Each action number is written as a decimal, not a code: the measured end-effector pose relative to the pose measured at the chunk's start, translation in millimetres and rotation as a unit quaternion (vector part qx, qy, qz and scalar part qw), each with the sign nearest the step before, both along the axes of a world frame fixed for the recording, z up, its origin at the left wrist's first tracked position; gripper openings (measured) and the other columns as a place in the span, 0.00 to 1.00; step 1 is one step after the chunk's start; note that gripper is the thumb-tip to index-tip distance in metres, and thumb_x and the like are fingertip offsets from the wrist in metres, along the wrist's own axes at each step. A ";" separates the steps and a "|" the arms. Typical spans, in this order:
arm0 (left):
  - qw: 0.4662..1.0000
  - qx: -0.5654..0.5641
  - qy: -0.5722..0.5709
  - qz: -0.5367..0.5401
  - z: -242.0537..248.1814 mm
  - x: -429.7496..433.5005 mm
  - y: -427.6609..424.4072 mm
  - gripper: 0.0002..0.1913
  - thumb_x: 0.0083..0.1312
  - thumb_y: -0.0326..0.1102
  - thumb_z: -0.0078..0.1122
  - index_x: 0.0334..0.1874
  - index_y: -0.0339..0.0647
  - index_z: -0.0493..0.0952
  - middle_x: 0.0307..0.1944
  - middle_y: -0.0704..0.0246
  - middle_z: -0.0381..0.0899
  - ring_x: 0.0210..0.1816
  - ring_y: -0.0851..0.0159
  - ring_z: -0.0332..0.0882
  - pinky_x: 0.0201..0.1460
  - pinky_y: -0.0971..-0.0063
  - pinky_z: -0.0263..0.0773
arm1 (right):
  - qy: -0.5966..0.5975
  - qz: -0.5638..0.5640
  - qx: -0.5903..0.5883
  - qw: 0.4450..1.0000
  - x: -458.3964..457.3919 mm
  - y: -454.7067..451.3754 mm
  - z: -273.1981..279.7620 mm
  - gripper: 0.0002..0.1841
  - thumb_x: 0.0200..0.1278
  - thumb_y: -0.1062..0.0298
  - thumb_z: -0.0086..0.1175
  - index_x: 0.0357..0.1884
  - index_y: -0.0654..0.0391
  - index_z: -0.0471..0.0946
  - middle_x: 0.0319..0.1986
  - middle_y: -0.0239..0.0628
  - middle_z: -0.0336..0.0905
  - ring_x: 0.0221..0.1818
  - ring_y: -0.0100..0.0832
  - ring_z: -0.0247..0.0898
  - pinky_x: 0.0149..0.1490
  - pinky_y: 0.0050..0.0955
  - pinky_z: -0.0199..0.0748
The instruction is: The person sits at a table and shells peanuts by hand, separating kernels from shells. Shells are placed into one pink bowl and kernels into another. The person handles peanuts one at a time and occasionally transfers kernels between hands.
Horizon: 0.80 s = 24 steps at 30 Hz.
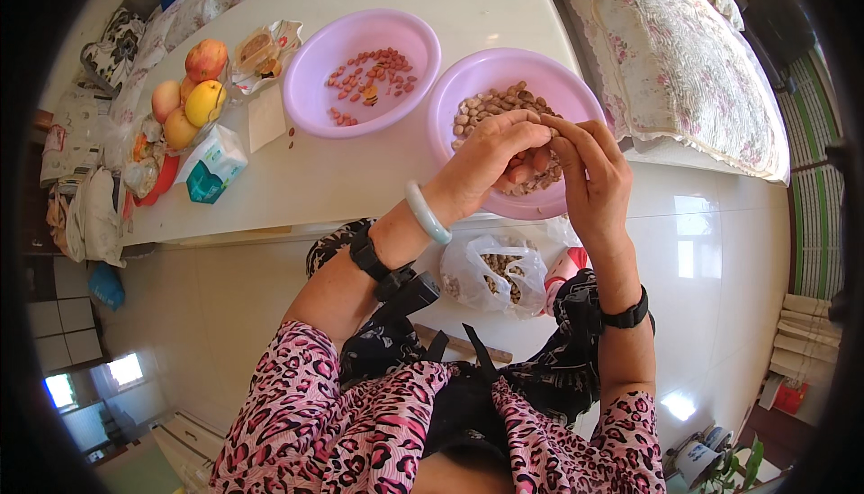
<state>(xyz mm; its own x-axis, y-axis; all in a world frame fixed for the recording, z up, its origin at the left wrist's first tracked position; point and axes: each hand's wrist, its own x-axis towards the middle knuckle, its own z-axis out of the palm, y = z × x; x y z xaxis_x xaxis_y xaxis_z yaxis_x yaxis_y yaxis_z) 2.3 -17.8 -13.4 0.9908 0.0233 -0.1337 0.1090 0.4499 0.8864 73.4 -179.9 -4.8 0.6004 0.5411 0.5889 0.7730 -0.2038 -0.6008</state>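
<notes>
Both of my hands meet over the right-hand purple plastic basin (445,109), which holds unshelled peanuts (503,99) and bits of shell. Between the fingertips of my left hand (496,153) and my right hand (590,163) is a small pale piece, apparently a peanut in its shell, partly hidden by the fingers. A few reddish things, fingertips or kernels, show below my left hand; which they are I cannot tell. Beside it, a second purple plastic basin (307,99) contains loose red-skinned peanut kernels (385,65).
Fruit (206,102), a tissue pack (214,163) and a snack package (260,52) stand at the table's left. A plastic bag of unshelled peanuts (496,275) lies below the table's edge. A quilted floral cover (682,55) drapes the seat at the right.
</notes>
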 end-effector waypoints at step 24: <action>0.987 0.124 -0.083 0.054 10.1 -2.6 40.6 0.14 0.83 0.39 0.51 0.50 0.37 0.82 0.24 0.85 0.61 0.23 0.85 0.53 0.24 0.87 0.48 | 0.128 -0.001 -0.181 0.975 2.5 3.5 3.8 0.10 0.68 0.73 0.64 0.50 0.57 0.87 0.35 0.34 0.83 0.30 0.27 0.74 0.39 0.28 0.73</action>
